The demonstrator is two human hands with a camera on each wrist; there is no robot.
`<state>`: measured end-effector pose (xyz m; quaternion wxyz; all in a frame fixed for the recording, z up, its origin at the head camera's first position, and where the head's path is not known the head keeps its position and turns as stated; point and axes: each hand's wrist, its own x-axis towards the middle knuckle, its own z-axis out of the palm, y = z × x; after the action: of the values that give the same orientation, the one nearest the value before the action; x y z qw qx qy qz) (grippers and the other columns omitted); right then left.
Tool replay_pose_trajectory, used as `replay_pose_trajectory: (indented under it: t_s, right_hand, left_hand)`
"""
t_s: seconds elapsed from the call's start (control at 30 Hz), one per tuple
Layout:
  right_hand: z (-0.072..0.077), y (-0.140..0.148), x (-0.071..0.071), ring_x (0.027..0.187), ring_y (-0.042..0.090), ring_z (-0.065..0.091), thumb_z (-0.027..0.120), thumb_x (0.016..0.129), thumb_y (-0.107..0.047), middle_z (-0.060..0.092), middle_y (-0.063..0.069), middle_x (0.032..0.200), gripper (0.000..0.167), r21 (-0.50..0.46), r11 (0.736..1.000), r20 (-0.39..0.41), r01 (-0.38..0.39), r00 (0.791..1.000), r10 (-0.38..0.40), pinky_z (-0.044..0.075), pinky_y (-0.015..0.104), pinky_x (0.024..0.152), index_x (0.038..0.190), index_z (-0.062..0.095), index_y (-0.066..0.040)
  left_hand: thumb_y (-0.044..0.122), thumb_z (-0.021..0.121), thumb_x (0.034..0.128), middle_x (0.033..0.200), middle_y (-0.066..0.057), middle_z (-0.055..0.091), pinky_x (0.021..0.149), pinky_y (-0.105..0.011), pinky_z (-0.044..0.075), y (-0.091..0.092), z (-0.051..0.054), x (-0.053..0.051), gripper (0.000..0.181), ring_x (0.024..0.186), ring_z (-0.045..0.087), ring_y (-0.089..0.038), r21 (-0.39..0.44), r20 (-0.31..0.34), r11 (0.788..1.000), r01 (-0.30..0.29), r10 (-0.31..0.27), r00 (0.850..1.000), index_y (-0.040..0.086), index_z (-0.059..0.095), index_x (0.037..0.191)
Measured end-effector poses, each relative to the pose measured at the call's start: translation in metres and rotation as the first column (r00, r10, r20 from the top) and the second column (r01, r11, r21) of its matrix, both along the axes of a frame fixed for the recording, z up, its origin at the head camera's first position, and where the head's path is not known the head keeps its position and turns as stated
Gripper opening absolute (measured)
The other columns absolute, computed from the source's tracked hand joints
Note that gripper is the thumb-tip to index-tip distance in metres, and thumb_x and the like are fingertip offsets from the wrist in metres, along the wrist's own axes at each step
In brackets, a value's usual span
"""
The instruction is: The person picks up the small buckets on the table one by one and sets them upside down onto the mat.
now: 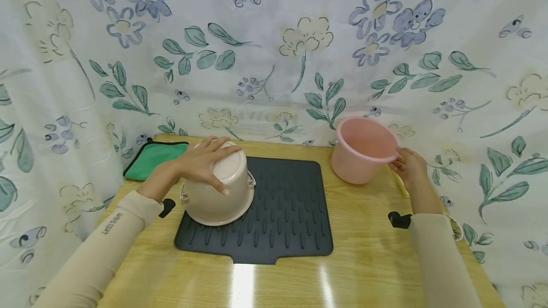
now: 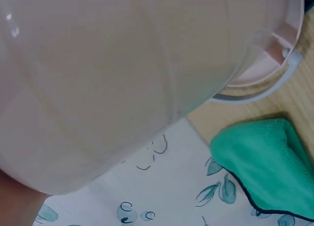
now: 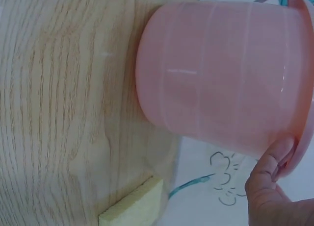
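A beige bucket stands upside down on the left part of a dark drying mat, its pale handle hanging by the rim. My left hand rests on its upturned base with the fingers spread and the thumb lying down the near side. In the left wrist view, the wall of the beige bucket hides most of that hand. A pink bucket stands upright at the back right. My right hand pinches its rim on the right side, the thumb outside, as the right wrist view shows.
A green cloth with black edging lies at the back left, beside the beige bucket. Near the right hand is a yellow sponge, partly hidden in the head view. A floral curtain hangs behind the wooden table.
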<state>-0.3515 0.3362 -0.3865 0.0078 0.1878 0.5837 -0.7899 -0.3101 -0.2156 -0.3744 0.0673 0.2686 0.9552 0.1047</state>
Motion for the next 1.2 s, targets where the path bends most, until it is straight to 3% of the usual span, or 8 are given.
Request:
replay_pose_trajectory:
  t_s: [0.13, 0.23, 0.37, 0.47, 0.6, 0.83, 0.97, 1.2]
  right_hand:
    - [-0.002, 0.003, 0.0, 0.071, 0.01, 0.062, 0.066, 0.096, -0.018, 0.062, -0.001, 0.078, 0.016, -0.033, 0.999, 0.002, 0.023, 1.0, -0.023, 0.056, 0.021, 0.068, 0.108, 0.057, -0.012]
    - [-0.004, 0.004, -0.001, 0.068, 0.01, 0.062, 0.064, 0.097, -0.018, 0.061, -0.001, 0.076, 0.009, -0.015, 1.0, 0.002, 0.022, 1.0, -0.022, 0.056, 0.021, 0.066, 0.101, 0.058, -0.014]
    - [-0.004, 0.005, -0.004, 0.06, 0.009, 0.06, 0.058, 0.1, -0.02, 0.059, 0.0, 0.07, 0.01, 0.042, 0.999, 0.027, 0.014, 1.0, -0.015, 0.055, 0.02, 0.061, 0.107, 0.054, -0.014]
    - [-0.003, 0.004, -0.006, 0.058, 0.009, 0.058, 0.055, 0.101, -0.019, 0.058, 0.0, 0.067, 0.035, 0.063, 0.998, 0.056, 0.0, 0.998, -0.004, 0.054, 0.019, 0.058, 0.136, 0.049, -0.013]
    - [-0.004, 0.003, -0.007, 0.059, 0.01, 0.057, 0.053, 0.102, -0.015, 0.059, -0.002, 0.069, 0.069, 0.042, 0.999, 0.059, -0.016, 0.998, 0.013, 0.055, 0.02, 0.058, 0.16, 0.017, -0.014]
    - [-0.01, 0.009, -0.007, 0.062, 0.012, 0.062, 0.051, 0.101, -0.004, 0.063, -0.001, 0.073, 0.074, -0.042, 0.993, -0.035, -0.106, 0.994, 0.105, 0.057, 0.023, 0.06, 0.161, 0.009, -0.017]
    - [-0.013, 0.012, -0.006, 0.063, 0.013, 0.064, 0.048, 0.102, -0.004, 0.064, -0.001, 0.075, 0.072, -0.032, 0.985, -0.058, -0.167, 0.985, 0.165, 0.057, 0.023, 0.063, 0.161, 0.008, -0.018]
    - [-0.015, 0.006, -0.001, 0.067, 0.013, 0.062, 0.041, 0.104, -0.001, 0.06, -0.001, 0.083, 0.07, -0.07, 0.987, -0.085, -0.148, 0.986, 0.141, 0.058, 0.024, 0.064, 0.161, 0.005, -0.018]
  left_hand:
    - [0.082, 0.073, 0.0583, 0.166, -0.006, 0.013, 0.1, -0.08, 0.019, 0.001, -0.002, 0.001, 0.12, 0.15, 0.009, -0.04, 0.004, -0.016, 1.0, -0.012, 0.012, 1.0, 0.037, 0.023, 0.158]
    - [0.081, 0.073, 0.0585, 0.166, -0.005, 0.012, 0.101, -0.08, 0.017, 0.001, -0.003, 0.001, 0.119, 0.15, 0.009, -0.04, 0.009, -0.021, 1.0, -0.018, 0.018, 1.0, 0.037, 0.024, 0.158]
    - [0.081, 0.072, 0.0592, 0.167, -0.005, 0.011, 0.102, -0.08, 0.014, 0.003, -0.004, 0.001, 0.118, 0.151, 0.008, -0.04, 0.017, -0.02, 1.0, -0.023, 0.023, 1.0, 0.038, 0.024, 0.158]
    - [0.08, 0.072, 0.0598, 0.167, -0.006, 0.012, 0.102, -0.081, 0.014, 0.003, -0.004, 0.002, 0.117, 0.151, 0.009, -0.041, 0.022, -0.021, 0.999, -0.026, 0.027, 0.999, 0.037, 0.024, 0.157]
    - [0.08, 0.072, 0.0601, 0.166, -0.006, 0.014, 0.101, -0.08, 0.016, 0.002, -0.004, 0.003, 0.116, 0.15, 0.011, -0.041, 0.023, -0.034, 0.999, -0.027, 0.028, 0.999, 0.037, 0.025, 0.157]
    - [0.08, 0.072, 0.0602, 0.166, -0.005, 0.014, 0.102, -0.08, 0.015, 0.001, -0.004, 0.003, 0.116, 0.15, 0.011, -0.041, 0.021, -0.039, 0.999, -0.035, 0.036, 0.999, 0.038, 0.025, 0.157]
    - [0.081, 0.072, 0.0603, 0.166, -0.006, 0.015, 0.101, -0.08, 0.016, 0.001, -0.004, 0.003, 0.116, 0.15, 0.012, -0.04, 0.018, -0.047, 0.999, -0.031, 0.031, 0.998, 0.038, 0.025, 0.157]
    - [0.08, 0.072, 0.0605, 0.166, -0.007, 0.014, 0.103, -0.08, 0.013, 0.002, -0.005, 0.002, 0.116, 0.15, 0.009, -0.042, 0.018, -0.04, 0.999, -0.029, 0.03, 0.999, 0.036, 0.026, 0.157]
